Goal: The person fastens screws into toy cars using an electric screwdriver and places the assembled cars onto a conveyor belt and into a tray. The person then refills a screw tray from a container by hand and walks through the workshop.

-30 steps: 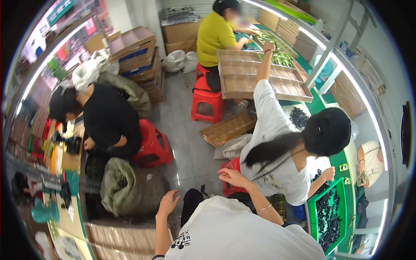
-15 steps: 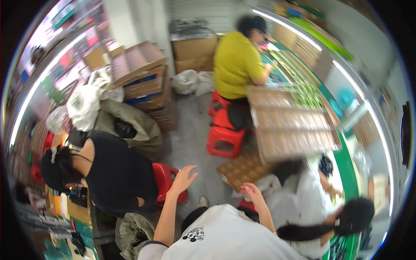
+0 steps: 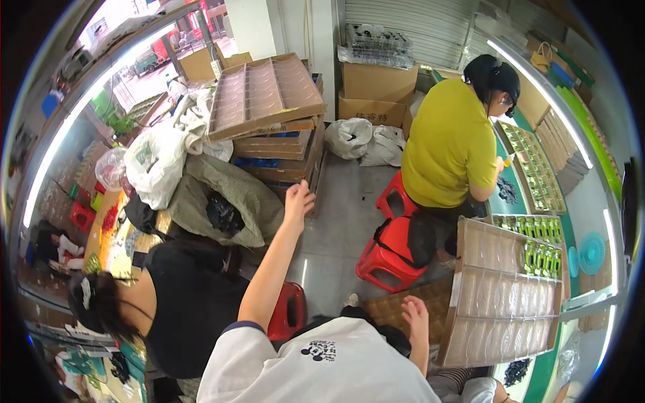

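Observation:
My left hand [image 3: 299, 201] is raised over the aisle with loosely bent fingers apart and nothing in it. Nearest to it is a stack of cardboard trays [image 3: 285, 146], with a divided tray [image 3: 265, 91] lying tilted on top. My right hand [image 3: 416, 313] hangs lower, its fingers slightly curled and parted, holding nothing. Just right of it slants a large divided tray [image 3: 500, 316] with clear plastic-lined compartments; green pieces [image 3: 541, 260] fill its far right part. Beneath my right hand lies a brown cardboard tray [image 3: 430, 305] near the floor.
A person in a yellow top [image 3: 447, 144] works at the right bench beside red stools [image 3: 393, 252]. At left sits a person in black [image 3: 191, 295] on a red stool [image 3: 289, 310]. An olive sack [image 3: 259, 201] and white sacks [image 3: 349, 136] stand by the grey floor [image 3: 332, 235].
My view has turned left and moved forward. My left arm now reaches farther ahead toward the tray stack. My right hand stays low, and both hands remain without anything in them.

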Tool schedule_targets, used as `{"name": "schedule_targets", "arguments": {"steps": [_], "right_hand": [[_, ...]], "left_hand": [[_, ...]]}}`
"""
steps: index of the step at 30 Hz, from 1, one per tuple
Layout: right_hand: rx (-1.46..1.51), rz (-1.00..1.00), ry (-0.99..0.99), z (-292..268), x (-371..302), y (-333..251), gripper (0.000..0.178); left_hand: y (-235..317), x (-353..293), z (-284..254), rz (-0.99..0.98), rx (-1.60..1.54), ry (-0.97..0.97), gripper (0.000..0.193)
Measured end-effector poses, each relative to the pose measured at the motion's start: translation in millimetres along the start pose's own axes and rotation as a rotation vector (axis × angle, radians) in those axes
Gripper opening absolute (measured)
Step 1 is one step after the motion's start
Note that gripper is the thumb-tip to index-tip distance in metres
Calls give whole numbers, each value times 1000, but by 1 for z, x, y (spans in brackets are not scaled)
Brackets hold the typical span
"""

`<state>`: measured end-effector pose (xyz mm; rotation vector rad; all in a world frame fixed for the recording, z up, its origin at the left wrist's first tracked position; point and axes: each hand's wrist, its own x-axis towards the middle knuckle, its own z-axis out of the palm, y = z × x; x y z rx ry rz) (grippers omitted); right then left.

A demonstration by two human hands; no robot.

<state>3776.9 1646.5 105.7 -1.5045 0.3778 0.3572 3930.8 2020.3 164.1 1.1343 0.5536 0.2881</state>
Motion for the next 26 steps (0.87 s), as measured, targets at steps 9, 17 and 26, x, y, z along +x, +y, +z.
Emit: {"name": "schedule_targets", "arguments": {"steps": [9, 17, 26], "right_hand": [[125, -46, -77, 48, 112, -86, 24], [234, 45, -167, 153, 237, -137, 29], [326, 391, -684, 326, 419, -190, 37]], "left_hand": [[55, 231, -37, -72, -140, 564, 101], [51, 333, -43, 5, -551, 358, 112], [117, 333, -56, -222, -467, 114, 90]]}}
